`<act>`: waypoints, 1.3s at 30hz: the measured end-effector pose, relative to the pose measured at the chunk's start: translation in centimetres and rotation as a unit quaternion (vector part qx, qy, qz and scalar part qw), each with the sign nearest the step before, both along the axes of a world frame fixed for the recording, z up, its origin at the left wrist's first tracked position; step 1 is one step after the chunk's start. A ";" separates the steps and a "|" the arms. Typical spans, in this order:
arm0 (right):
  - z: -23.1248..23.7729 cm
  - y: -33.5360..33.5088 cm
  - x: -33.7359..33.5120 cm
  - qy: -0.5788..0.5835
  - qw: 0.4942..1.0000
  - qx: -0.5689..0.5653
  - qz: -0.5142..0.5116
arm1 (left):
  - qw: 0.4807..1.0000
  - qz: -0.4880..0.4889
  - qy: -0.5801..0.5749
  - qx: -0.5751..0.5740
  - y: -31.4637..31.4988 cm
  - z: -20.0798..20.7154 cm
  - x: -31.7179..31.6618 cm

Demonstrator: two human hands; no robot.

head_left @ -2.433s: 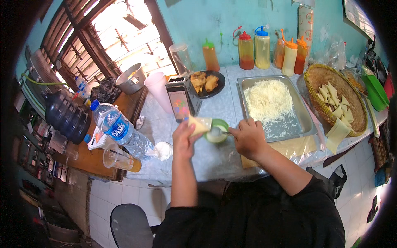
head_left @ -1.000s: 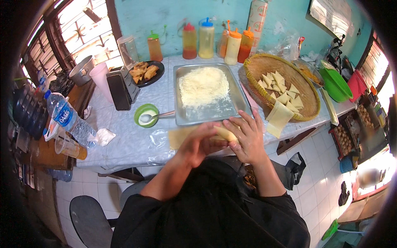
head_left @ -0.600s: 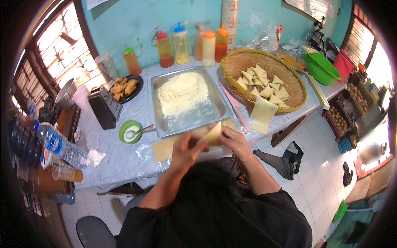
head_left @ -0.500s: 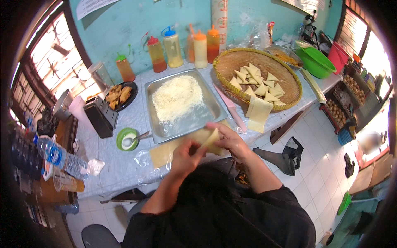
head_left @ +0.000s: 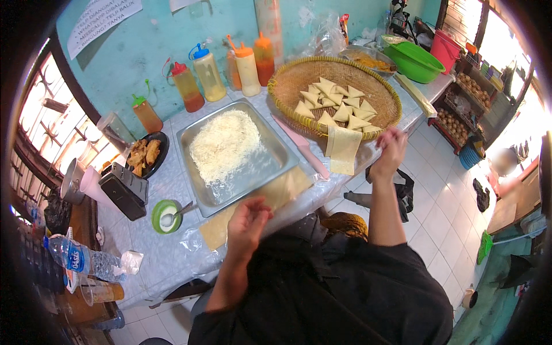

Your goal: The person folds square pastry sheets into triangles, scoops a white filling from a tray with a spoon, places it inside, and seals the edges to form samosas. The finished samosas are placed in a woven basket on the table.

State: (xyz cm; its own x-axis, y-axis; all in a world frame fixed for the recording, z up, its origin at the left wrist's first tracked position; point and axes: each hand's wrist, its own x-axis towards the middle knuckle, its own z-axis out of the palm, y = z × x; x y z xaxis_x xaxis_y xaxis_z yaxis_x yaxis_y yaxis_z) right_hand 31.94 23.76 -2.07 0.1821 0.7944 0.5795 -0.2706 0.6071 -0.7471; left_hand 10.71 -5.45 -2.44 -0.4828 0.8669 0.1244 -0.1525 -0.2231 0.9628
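Note:
My left hand [head_left: 248, 225] is over the near table edge, its fingers loosely bent and apart with nothing in them. Below it a pale pastry wrapper strip [head_left: 214, 231] lies on clear plastic, and more wrapper sheet [head_left: 280, 193] lies along the tray's near side. Raised at the right, my right hand [head_left: 390, 154] is by the near rim of a round woven basket [head_left: 299, 73]. Its fingers are slightly blurred and loosely bent; I see nothing in them. Several folded pastry triangles [head_left: 339, 112] lie in the basket. Wrapper strips [head_left: 344, 152] hang over its front rim.
A metal tray [head_left: 282, 150] holds white shreds [head_left: 221, 144]. A pink knife [head_left: 310, 154] lies between tray and basket. Left are a green bowl [head_left: 167, 216] with a spoon, a black phone-like device [head_left: 123, 191] and a plate of fried food [head_left: 144, 155]. Sauce bottles [head_left: 209, 75] line the wall.
My hands were together on a folded wrapper; now they are apart. The right has swung right and up to the basket, the left has drawn slightly left. The view has shifted rightward.

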 end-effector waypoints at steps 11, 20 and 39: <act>-5.5 -5.4 -1.8 -0.009 0.929 -0.267 0.257 | 0.993 -0.105 -0.001 -0.043 2.9 0.5 2.6; 1.9 -14.1 1.4 0.153 0.794 -0.311 0.499 | 0.854 -0.381 -0.349 -0.069 11.0 -1.2 4.8; -5.3 -12.7 12.1 0.160 0.804 -0.397 0.412 | 0.948 -0.094 -0.288 0.095 12.6 3.3 5.6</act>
State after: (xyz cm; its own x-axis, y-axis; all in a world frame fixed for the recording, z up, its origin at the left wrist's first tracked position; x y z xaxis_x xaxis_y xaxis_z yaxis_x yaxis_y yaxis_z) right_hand 44.01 11.01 -7.38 -0.5571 0.8182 -0.1420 -0.5923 -0.5113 -0.6227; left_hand 16.28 7.13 0.86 -0.3581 0.9324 0.0494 -0.6950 -0.3015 0.6527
